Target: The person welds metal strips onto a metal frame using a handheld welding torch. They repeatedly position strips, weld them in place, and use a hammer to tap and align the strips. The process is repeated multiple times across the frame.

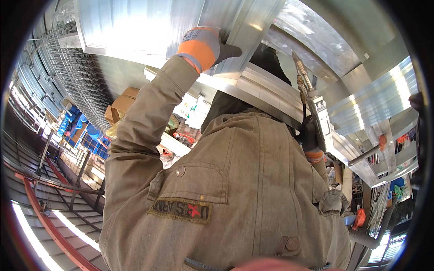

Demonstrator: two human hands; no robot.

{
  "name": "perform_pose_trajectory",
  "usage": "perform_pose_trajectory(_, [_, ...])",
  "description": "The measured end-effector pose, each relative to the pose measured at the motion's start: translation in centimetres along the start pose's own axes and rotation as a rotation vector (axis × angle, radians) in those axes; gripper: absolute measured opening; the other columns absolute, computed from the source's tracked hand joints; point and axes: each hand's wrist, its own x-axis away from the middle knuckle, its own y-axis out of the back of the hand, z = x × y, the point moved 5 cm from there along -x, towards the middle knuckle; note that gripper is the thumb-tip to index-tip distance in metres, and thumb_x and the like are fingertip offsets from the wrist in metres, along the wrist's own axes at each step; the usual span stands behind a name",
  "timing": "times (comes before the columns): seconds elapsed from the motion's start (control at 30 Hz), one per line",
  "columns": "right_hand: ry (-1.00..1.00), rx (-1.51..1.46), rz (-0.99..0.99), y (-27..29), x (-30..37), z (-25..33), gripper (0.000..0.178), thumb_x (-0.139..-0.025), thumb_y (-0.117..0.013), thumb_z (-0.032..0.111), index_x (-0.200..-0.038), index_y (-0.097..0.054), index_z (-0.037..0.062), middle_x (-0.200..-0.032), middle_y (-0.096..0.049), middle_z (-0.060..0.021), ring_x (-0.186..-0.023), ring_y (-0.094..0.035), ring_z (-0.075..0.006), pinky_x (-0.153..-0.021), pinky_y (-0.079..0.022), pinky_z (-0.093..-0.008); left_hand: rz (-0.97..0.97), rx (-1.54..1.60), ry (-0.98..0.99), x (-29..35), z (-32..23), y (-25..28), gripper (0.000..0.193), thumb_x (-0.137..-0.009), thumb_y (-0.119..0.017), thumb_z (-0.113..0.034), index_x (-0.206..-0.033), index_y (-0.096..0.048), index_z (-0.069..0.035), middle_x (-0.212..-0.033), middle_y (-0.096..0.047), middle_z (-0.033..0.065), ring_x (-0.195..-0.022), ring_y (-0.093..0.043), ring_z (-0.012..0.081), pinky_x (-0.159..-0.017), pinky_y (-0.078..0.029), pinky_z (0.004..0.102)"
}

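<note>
Panel [246, 34]: under your left hand [202, 46], running on ahead of it.
Thumb: stretched sideways over the metal; your other fingers are too hidden to tell whether they grip.
Torch [322, 118]: in your right hand [310, 137], seemingly closed round it, nozzle [298, 65] ahead of that hand.
Steadiness: best press evenly, left thumb clear of the nozzle's line.
Arms: left elbow bent, forearm angled forward; right mostly hidden by your jacket [244, 180].

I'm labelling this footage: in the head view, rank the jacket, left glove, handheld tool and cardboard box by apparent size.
1. Jacket
2. Left glove and handheld tool: too alike to rank; the tool is longer but slimmer
3. Cardboard box
</note>
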Motion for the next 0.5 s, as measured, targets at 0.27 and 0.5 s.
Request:
perform_pose_trajectory(0.27, [-0.107, -0.14, 0.041, -0.5, -0.1, 1.4, 0.037, -0.113, -0.068, 0.036, -0.121, -0.07, 0.0007, -0.102, -0.066, -0.0018, -0.094, -0.061, -0.0172, -0.085, -0.051, -0.0336, 0.041, 0.215, 0.088, 1.4, -0.1, -0.5, 0.074, -0.089, -0.08, -0.066, -0.13, -0.079, -0.005, -0.09, -0.079, 0.0127, -0.081, -0.078, 0.0291, -0.078, -0.063, 0.044])
perform_pose_trajectory(0.5, [0.097, 0.143, -0.049, -0.8, -1.3, 5.1, 0.034, -0.109, -0.075, 0.037, -0.115, -0.073, 0.0028, -0.098, -0.069, -0.0044, -0.09, -0.064, -0.0205, -0.081, -0.053, -0.0362, -0.001, 0.233, 0.133, 1.8, -0.5, -0.8, 0.071, -0.089, -0.083, -0.062, -0.132, -0.078, -0.005, -0.094, -0.08, 0.0138, -0.077, -0.077, 0.028, -0.074, -0.063, 0.0428])
